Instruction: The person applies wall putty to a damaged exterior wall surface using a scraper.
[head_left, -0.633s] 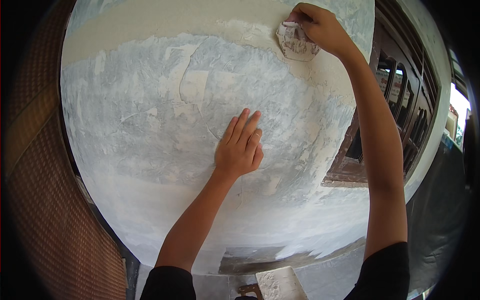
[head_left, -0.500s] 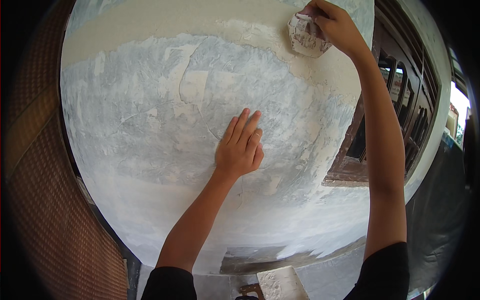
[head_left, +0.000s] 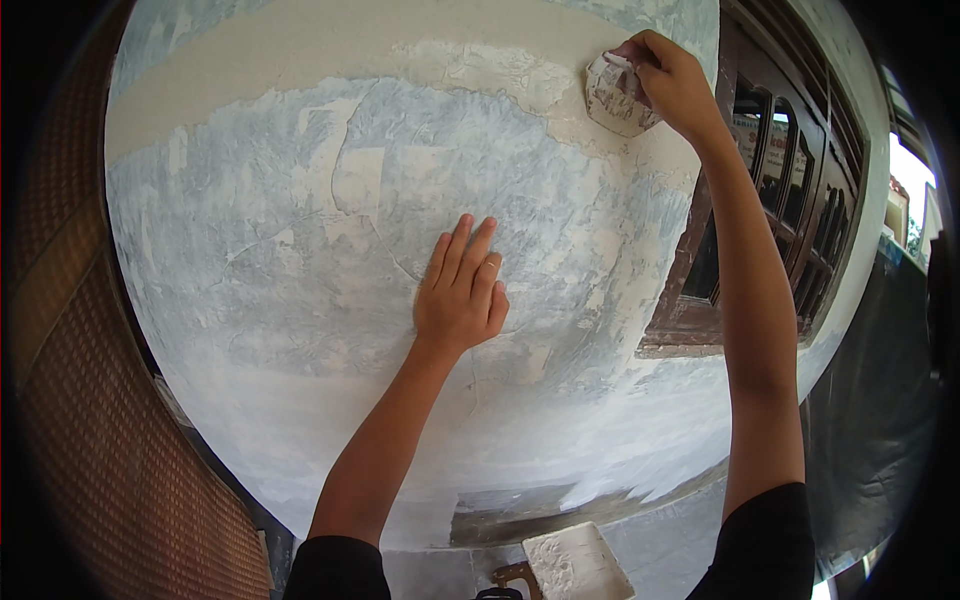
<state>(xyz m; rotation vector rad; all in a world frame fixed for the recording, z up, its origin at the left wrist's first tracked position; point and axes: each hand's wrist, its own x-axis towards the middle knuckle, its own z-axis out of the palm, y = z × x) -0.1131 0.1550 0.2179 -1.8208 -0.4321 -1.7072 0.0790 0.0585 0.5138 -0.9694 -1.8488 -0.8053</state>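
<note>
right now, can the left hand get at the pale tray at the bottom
Probably, if it reaches down: the left hand holds nothing, resting against the wall, and no visible thing blocks its way to the pale tray, though distance is hard to judge.

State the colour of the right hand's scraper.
The scraper is off-white with brownish patches; best in the head view.
</note>
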